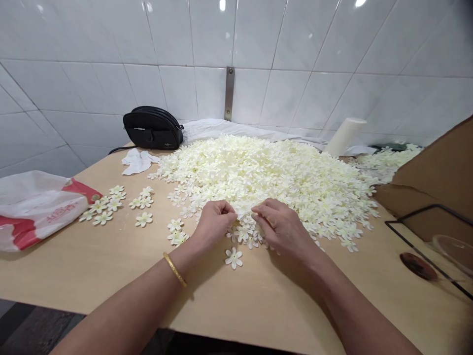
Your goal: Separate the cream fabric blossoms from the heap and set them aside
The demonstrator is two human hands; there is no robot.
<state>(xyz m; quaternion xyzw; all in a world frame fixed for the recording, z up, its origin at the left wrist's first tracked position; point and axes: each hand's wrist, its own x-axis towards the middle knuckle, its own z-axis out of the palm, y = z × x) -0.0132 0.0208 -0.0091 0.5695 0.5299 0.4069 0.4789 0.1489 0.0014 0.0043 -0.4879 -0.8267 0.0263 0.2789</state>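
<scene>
A big heap of pale cream artificial flowers [258, 167] covers the middle of the table. At its front edge my left hand [216, 219], with a gold bangle on the wrist, is closed in a pinch at white petals. My right hand [283, 227] pinches opposite it, thumb and fingers together at the same small spot. Petals show between the two sets of fingertips, though they blend into the heap behind. One single flower [234, 258] lies face up just below the hands. A few more flowers [177, 232] rest left of my left wrist.
Several flowers [144, 219] lie apart on the left of the wooden table [148, 276], near a white and red bag [40, 209]. Farther back are a black pouch [153, 128] and crumpled tissue [138, 161]. At right stand a white roll [345, 137], cardboard [436, 177] and a black metal frame [414, 244].
</scene>
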